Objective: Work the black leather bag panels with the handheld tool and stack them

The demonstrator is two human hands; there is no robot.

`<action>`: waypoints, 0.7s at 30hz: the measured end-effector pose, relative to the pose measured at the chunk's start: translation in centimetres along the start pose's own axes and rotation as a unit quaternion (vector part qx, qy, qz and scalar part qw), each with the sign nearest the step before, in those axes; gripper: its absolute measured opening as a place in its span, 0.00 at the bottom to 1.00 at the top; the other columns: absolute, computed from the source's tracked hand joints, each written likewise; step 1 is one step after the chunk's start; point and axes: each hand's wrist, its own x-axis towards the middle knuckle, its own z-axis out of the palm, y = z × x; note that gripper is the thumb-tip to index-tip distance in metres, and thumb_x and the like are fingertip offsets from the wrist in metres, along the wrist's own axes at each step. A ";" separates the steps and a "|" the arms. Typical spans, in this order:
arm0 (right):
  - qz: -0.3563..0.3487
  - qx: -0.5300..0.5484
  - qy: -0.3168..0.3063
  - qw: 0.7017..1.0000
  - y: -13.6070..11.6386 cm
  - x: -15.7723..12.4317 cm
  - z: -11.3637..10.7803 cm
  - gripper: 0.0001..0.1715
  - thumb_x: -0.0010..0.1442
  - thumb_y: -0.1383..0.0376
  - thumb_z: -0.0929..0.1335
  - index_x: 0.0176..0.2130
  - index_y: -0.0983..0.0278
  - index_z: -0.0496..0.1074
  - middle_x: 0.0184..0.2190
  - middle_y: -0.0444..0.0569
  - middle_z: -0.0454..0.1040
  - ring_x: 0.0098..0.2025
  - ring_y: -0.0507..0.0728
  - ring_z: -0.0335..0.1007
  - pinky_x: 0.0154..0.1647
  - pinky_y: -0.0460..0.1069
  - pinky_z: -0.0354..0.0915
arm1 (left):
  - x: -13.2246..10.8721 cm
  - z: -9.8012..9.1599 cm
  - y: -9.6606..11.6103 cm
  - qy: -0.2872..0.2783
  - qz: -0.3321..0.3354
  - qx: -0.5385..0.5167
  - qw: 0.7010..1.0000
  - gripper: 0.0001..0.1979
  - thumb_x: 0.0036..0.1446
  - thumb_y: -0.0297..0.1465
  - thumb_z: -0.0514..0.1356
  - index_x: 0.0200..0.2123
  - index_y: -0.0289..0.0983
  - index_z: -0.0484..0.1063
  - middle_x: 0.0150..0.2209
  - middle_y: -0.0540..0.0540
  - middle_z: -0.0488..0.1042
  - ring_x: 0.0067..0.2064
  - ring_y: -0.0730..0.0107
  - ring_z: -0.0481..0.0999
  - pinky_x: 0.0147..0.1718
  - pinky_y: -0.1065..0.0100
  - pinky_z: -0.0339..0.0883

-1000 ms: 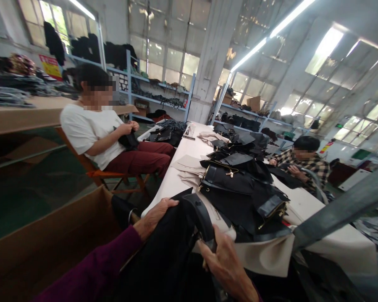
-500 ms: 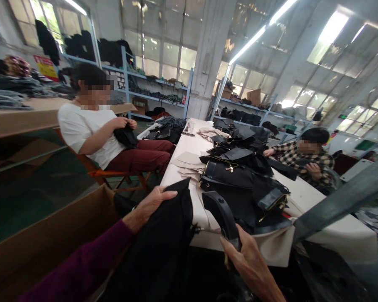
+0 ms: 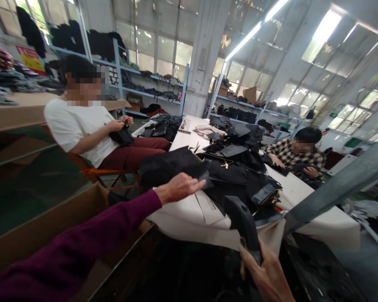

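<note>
My left hand [image 3: 178, 187], in a purple sleeve, reaches out over the near end of the long white table [image 3: 311, 218]. Its fingers rest on the edge of a black fabric bag piece [image 3: 170, 167] that lies on the pile of black bags [image 3: 239, 176]. The fingers look extended and loosely spread against the cloth. My right hand [image 3: 267, 274] is low at the bottom edge, closed around the lower end of a black strap handle [image 3: 243, 220] that sticks up in front of the table.
A person in a white shirt [image 3: 78, 126] sits left of the table handling a black piece. Another person in a checked shirt [image 3: 292, 155] works at the right side. A brown cardboard box [image 3: 50, 226] stands at my left. Shelves [image 3: 151, 90] line the back wall.
My left hand carried the black fabric piece up from my lap and laid it on the bag pile. My right hand with the strap handle dropped lower and to the right.
</note>
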 end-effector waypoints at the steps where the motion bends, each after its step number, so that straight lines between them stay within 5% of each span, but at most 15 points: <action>1: 0.009 0.000 -0.006 1.000 0.4 -0.3 0.1 0.14 0.57 0.54 0.61 0.30 0.62 0.61 0.16 0.38 0.63 0.20 0.52 0.63 0.22 0.45 0.61 | -1.0 3.0 -0.3 -0.022 0.011 0.011 1.000 0.20 0.55 0.20 0.49 0.49 0.38 0.68 0.30 0.44 0.71 0.32 0.64 0.70 0.33 0.64 0.59; 3: 0.025 0.008 -0.024 0.999 1.0 -0.7 0.3 0.14 0.56 0.54 0.61 0.30 0.62 0.61 0.15 0.38 0.62 0.18 0.52 0.63 0.22 0.45 0.61 | -3.0 7.8 -0.8 -0.021 -0.022 0.044 0.999 0.18 0.53 0.20 0.50 0.45 0.37 0.70 0.30 0.43 0.71 0.30 0.66 0.70 0.31 0.66 0.60; 5: 0.034 0.015 -0.038 0.999 1.3 -0.9 0.6 0.14 0.56 0.54 0.62 0.31 0.62 0.60 0.15 0.38 0.62 0.18 0.52 0.63 0.21 0.45 0.61 | -4.2 10.2 -1.2 0.016 -0.093 0.033 0.995 0.12 0.54 0.26 0.53 0.42 0.36 0.70 0.32 0.43 0.70 0.32 0.66 0.70 0.31 0.67 0.61; 9: 0.033 0.023 -0.035 0.999 1.3 -0.6 1.4 0.14 0.56 0.54 0.62 0.31 0.63 0.60 0.15 0.38 0.62 0.17 0.52 0.63 0.19 0.45 0.61 | -3.7 9.2 -2.2 0.110 -0.200 -0.032 0.973 0.09 0.56 0.33 0.53 0.36 0.35 0.69 0.32 0.45 0.69 0.32 0.69 0.69 0.32 0.69 0.61; 12: 0.036 0.033 -0.047 0.998 1.0 -0.2 2.2 0.13 0.56 0.55 0.61 0.30 0.62 0.60 0.14 0.37 0.61 0.16 0.51 0.63 0.18 0.44 0.61 | -2.5 7.7 -3.3 0.180 -0.241 0.086 0.950 0.13 0.52 0.30 0.56 0.42 0.34 0.66 0.42 0.40 0.67 0.40 0.62 0.67 0.36 0.64 0.60; 18: 0.021 0.038 -0.077 0.996 0.3 0.5 3.0 0.10 0.56 0.58 0.61 0.30 0.62 0.60 0.14 0.36 0.60 0.16 0.50 0.63 0.17 0.43 0.60 | -4.0 10.1 -3.1 0.091 -0.164 0.222 0.957 0.07 0.54 0.23 0.52 0.35 0.33 0.69 0.32 0.41 0.67 0.36 0.60 0.65 0.36 0.59 0.56; 21: 0.032 0.024 -0.089 0.995 -0.1 1.1 3.0 0.09 0.57 0.59 0.61 0.31 0.63 0.60 0.15 0.36 0.61 0.16 0.50 0.63 0.17 0.43 0.59 | -5.9 12.3 -2.1 0.082 -0.089 0.236 0.964 0.14 0.55 0.21 0.49 0.44 0.31 0.68 0.35 0.40 0.68 0.38 0.60 0.65 0.37 0.59 0.58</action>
